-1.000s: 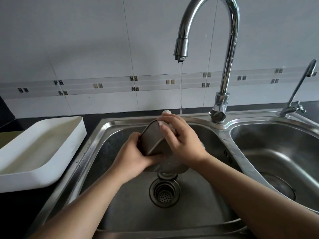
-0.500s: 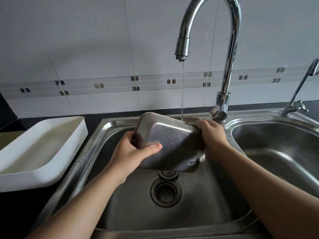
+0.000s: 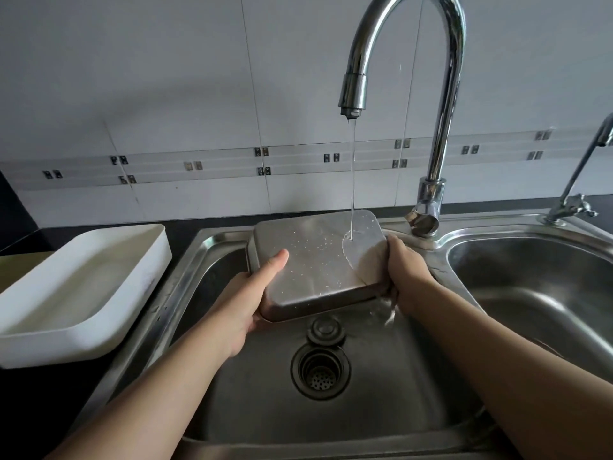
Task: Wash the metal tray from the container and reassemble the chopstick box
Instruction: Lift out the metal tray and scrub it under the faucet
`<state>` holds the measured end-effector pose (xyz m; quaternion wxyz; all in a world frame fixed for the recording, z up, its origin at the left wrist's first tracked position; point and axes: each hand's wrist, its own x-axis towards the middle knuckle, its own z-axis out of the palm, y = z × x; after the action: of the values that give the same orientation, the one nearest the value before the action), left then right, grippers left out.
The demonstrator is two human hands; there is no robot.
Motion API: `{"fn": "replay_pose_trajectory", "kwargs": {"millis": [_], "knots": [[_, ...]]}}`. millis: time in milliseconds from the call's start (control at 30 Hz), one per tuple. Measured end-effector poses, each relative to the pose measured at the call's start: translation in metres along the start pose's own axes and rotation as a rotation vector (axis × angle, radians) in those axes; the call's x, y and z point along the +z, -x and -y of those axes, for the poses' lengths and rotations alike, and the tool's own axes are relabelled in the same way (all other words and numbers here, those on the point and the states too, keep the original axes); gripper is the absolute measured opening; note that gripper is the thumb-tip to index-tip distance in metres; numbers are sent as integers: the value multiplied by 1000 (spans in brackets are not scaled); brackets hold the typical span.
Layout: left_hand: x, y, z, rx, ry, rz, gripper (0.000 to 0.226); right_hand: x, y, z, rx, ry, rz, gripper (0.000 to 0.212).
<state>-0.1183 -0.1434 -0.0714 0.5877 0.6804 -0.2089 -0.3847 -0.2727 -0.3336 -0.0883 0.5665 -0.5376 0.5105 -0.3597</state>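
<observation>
The metal tray [image 3: 315, 260] is held upside down over the left sink basin, its perforated bottom facing up and nearly level. A thin stream from the tap [image 3: 351, 94] lands on its far right corner and spreads. My left hand [image 3: 252, 303] grips the tray's left near edge, thumb on top. My right hand [image 3: 404, 273] holds the right edge, with water running off below it. The white plastic container [image 3: 83, 293] lies on the dark counter to the left of the sink.
The left sink basin [image 3: 232, 410] has a drain strainer [image 3: 320, 373] and a plug just under the tray. A second basin [image 3: 537, 280] lies to the right, with a small thin tap [image 3: 577, 194] behind it. Tiled wall at the back.
The tray has turned from standing on edge to lying bottom-up and nearly level under the stream. My right hand moved from its face to its right edge; my left thumb now rests on top.
</observation>
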Motion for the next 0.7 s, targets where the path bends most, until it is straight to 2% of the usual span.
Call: {"fn": "replay_pose_trajectory", "kwargs": {"millis": [67, 133, 333, 467, 567, 633, 700], "knots": [[5, -1, 1, 69, 43, -15, 84, -4, 1, 1, 29, 25, 3, 46], [9, -3, 1, 107, 114, -60, 96, -3, -2, -2, -31, 108, -25, 45], [8, -5, 3, 36, 200, -42, 85, 2, 9, -1, -458, 266, -153, 30], [9, -5, 3, 11, 237, -50, 84, 11, 14, -4, -592, 484, -24, 32], [11, -5, 2, 17, 219, -76, 53, 20, 32, -3, -602, 484, 112, 33], [13, -6, 4, 8, 203, -92, 34, 28, 47, -1, -684, 453, 186, 34], [15, -4, 4, 8, 169, -84, 36, 37, 66, 2, -816, 416, 269, 34]]}}
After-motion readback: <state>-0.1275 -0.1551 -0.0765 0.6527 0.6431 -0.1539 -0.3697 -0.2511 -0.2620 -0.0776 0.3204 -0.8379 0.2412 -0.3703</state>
